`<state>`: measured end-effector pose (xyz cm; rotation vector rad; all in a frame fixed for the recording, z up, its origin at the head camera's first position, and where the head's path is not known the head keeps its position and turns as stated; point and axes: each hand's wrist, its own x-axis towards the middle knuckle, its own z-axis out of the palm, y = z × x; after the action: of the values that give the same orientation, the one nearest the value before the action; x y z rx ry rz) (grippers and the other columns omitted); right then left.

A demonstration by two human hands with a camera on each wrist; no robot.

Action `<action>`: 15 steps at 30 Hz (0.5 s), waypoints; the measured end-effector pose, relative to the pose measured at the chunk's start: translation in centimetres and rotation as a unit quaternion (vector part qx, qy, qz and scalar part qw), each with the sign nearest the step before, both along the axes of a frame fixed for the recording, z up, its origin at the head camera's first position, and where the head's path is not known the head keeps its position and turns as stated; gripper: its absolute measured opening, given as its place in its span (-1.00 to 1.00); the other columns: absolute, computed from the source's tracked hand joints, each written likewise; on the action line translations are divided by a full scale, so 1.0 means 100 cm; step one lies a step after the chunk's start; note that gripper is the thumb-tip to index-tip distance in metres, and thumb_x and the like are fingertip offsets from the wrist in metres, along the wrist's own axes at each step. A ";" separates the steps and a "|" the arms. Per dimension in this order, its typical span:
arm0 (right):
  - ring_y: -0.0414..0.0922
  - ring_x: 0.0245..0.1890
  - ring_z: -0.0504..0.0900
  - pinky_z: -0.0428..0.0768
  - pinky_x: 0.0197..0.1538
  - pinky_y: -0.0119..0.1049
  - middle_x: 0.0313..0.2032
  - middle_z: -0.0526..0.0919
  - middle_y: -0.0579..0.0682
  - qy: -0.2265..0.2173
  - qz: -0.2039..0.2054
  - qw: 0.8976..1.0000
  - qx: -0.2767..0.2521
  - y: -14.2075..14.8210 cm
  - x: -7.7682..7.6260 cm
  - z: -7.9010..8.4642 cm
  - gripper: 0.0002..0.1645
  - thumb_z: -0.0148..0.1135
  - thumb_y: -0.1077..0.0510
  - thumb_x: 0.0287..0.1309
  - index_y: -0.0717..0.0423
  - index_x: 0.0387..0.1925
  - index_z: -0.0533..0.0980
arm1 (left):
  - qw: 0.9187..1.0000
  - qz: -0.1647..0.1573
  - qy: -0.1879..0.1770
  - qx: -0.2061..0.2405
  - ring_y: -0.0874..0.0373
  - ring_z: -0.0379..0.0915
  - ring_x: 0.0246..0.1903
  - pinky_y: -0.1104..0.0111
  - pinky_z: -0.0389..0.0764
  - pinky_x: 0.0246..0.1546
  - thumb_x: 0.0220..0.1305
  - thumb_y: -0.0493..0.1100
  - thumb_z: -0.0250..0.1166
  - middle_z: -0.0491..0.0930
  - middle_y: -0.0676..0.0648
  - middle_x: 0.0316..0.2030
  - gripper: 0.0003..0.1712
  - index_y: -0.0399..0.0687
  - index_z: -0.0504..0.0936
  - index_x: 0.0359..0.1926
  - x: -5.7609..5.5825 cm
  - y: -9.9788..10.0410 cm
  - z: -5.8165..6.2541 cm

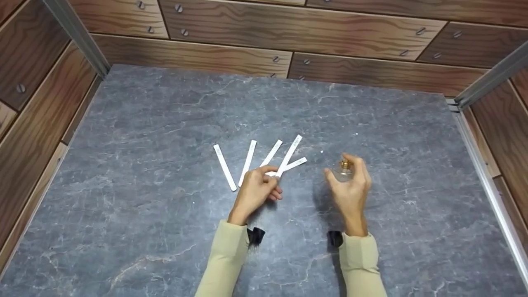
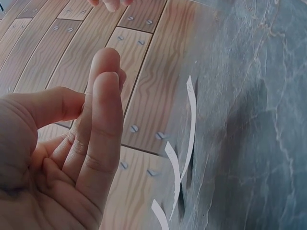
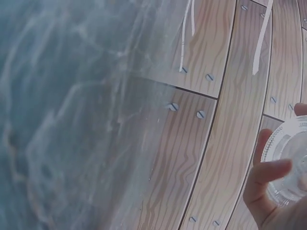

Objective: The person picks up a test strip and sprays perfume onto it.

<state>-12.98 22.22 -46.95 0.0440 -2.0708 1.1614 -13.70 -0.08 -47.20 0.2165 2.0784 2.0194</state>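
Observation:
My left hand [image 1: 256, 187] pinches the lower end of a white paper test strip [image 1: 290, 153] between thumb and forefinger. The strip slants up and to the right, above the table. In the left wrist view the left hand [image 2: 72, 143] hides that strip. To the right, my right hand [image 1: 350, 185] grips a clear glass perfume bottle [image 1: 343, 176] with a gold spray top [image 1: 345, 164]. One finger lies at the spray top and the thumb is at the bottle's side. The bottle's round ribbed base [image 3: 288, 158] shows in the right wrist view.
Several more white strips lie fanned out on the grey marbled table [image 1: 144, 185], among them a leftmost strip [image 1: 225, 167] and a right-hand strip [image 1: 296, 163] under the held one. Wood-patterned walls [image 1: 231, 53] and a metal rail [image 1: 491, 185] border the table.

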 end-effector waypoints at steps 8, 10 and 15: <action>0.05 -0.30 0.58 0.50 -0.15 -0.48 -0.31 0.64 0.28 0.026 -0.013 1.000 0.011 -0.002 0.000 0.004 -0.48 0.50 0.52 -0.30 0.45 -0.16 0.55 | 1.000 -0.003 0.005 0.003 0.12 0.65 -0.65 0.04 0.75 -0.50 0.34 -0.47 0.13 0.67 -0.23 -0.56 -0.65 -0.55 0.51 0.11 -0.001 0.000 0.002; 0.05 -0.31 0.59 0.52 -0.14 -0.48 -0.33 0.64 0.26 0.036 -0.016 0.999 0.006 -0.001 0.001 0.004 -0.50 0.49 0.53 -0.31 0.44 -0.18 0.55 | 1.000 -0.003 0.005 0.002 0.12 0.64 -0.66 0.05 0.75 -0.51 0.34 -0.47 0.13 0.67 -0.24 -0.57 -0.65 -0.55 0.51 0.11 -0.001 0.000 0.001; 0.03 -0.32 0.58 0.52 -0.15 -0.51 -0.34 0.63 0.26 0.038 -0.019 0.999 0.008 0.000 0.002 0.003 -0.49 0.48 0.55 -0.32 0.44 -0.19 0.54 | 1.000 -0.004 -0.002 0.000 0.14 0.63 -0.66 0.05 0.75 -0.49 0.34 -0.47 0.13 0.67 -0.23 -0.56 -0.64 -0.56 0.51 0.12 -0.001 0.001 0.002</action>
<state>-12.73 22.19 -46.62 0.0541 -2.0057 1.1042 -13.77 0.05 -47.03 0.2212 2.0717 2.0148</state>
